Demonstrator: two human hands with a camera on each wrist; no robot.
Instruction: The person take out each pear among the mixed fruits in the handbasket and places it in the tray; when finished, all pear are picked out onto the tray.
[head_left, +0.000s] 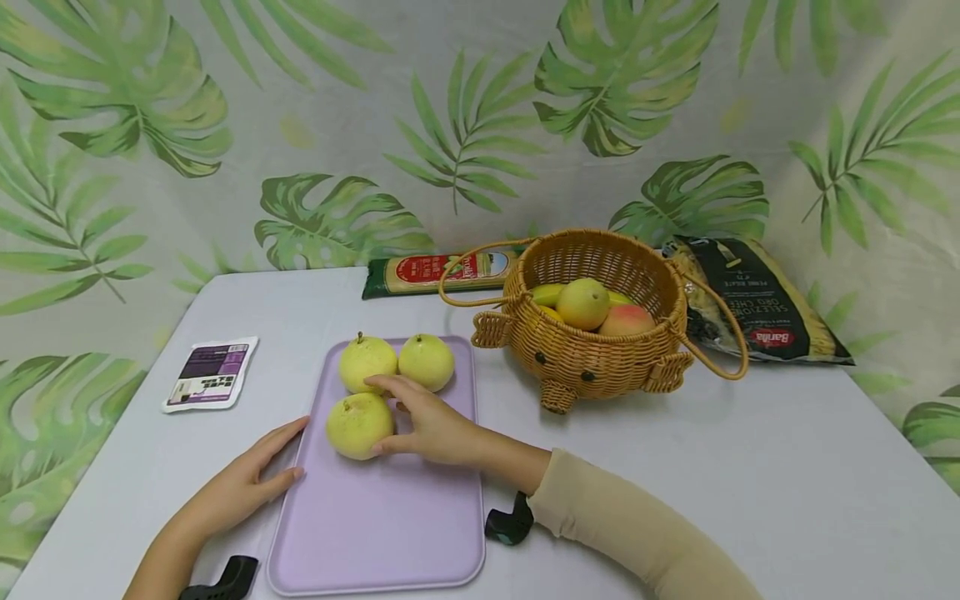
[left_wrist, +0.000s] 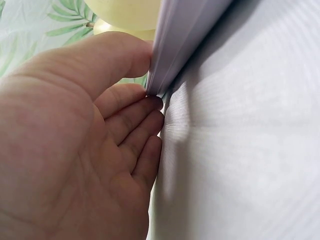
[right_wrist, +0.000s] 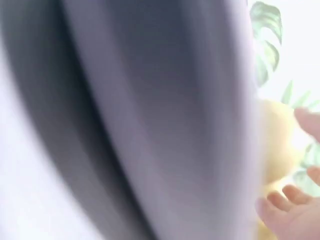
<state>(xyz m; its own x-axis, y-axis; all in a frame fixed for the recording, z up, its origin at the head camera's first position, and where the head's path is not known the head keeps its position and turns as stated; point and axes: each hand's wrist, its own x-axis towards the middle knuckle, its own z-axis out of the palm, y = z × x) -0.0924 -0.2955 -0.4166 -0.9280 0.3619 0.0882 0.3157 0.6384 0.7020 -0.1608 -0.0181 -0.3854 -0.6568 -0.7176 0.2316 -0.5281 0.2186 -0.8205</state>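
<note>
Three round yellow-green pears lie on a lilac tray: one back left, one back right and a front pear. My right hand holds the front pear from its right side, thumb at the near edge and forefinger over the far edge. In the right wrist view, that hand's fingers show at the right edge beside a blurred yellow pear. My left hand rests against the tray's left edge, fingers extended; in the left wrist view its thumb touches the rim.
Right of the tray stands a wicker basket with fruit inside and looped handles. Behind it lie a pasta packet and a black Barilla bag. A white and purple packet lies at the left on the white table.
</note>
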